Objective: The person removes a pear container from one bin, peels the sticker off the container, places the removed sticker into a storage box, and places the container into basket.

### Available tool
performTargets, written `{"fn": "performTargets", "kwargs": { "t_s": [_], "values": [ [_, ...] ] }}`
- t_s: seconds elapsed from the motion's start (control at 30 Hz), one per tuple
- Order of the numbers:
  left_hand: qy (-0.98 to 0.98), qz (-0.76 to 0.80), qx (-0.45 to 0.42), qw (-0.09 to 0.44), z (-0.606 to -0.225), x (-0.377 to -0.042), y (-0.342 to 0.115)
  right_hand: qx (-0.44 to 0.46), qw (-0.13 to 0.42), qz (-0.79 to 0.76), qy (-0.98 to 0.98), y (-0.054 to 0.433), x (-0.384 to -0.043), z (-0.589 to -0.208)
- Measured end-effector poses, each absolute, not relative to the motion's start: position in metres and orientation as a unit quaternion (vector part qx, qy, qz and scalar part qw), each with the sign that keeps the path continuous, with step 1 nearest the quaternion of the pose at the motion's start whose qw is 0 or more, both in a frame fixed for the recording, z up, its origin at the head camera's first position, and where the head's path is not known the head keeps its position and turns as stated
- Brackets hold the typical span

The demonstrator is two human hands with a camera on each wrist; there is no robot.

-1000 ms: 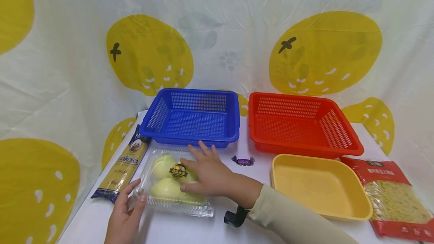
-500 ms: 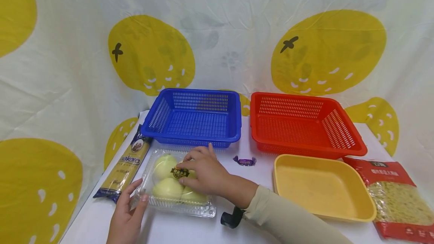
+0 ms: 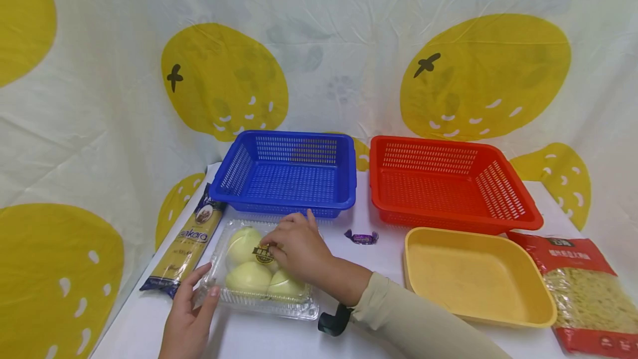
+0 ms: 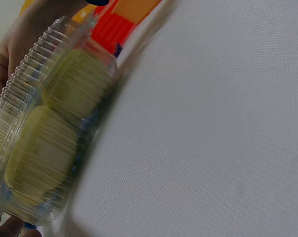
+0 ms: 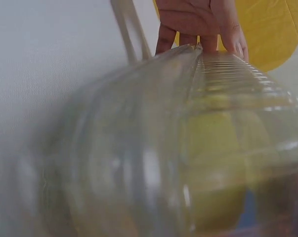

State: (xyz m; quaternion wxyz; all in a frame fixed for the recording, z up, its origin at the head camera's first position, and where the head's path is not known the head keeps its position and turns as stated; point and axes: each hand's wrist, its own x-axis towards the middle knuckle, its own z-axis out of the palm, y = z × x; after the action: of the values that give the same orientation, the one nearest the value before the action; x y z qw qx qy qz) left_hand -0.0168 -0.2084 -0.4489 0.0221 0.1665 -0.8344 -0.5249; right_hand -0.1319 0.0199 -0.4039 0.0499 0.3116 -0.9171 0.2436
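Note:
A clear plastic clamshell box [image 3: 259,302] of pale yellow-green fruit [image 3: 247,278] lies on the white table. On its lid is a dark sticker [image 3: 261,254] with gold lettering. My right hand [image 3: 299,248] bends over the lid, thumb and forefinger pinching at the sticker's right part, which they hide. My left hand [image 3: 188,314] rests against the box's left side, thumb and forefinger spread apart at its edge. In the left wrist view the fruit shows through the box wall [image 4: 42,153]. The right wrist view shows my left hand [image 5: 200,24] at the box's far end.
A blue basket [image 3: 289,204] and a red basket [image 3: 448,218] stand at the back. Right of the box are a purple-wrapped candy [image 3: 362,237], a yellow tray [image 3: 473,270] and a red noodle bag [image 3: 585,292]. A pasta packet [image 3: 186,245] lies left.
My right hand's fingers were spread flat over the lid; they have drawn together and curled at the sticker. My left hand stays at the box's left side.

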Motion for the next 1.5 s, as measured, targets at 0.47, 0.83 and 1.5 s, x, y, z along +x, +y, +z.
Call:
{"fn": "performTargets", "kwargs": {
  "t_s": [0.47, 0.83, 1.5],
  "values": [
    [-0.843, -0.514, 0.154, 0.033, -0.448, -0.016, -0.209, 0.334, 0.082, 0.365, -0.865, 0.024, -0.134, -0.412],
    [-0.838, -0.523, 0.156, 0.019, -0.447, -0.016, -0.210, 0.382, 0.083, 0.486, -0.782, 0.024, -0.130, -0.404],
    [-0.845, -0.514, 0.148, 0.023, -0.447, -0.016, -0.210, 0.338, -0.002, 0.527, -0.780, 0.070, -0.119, -0.357]
  ]
}}
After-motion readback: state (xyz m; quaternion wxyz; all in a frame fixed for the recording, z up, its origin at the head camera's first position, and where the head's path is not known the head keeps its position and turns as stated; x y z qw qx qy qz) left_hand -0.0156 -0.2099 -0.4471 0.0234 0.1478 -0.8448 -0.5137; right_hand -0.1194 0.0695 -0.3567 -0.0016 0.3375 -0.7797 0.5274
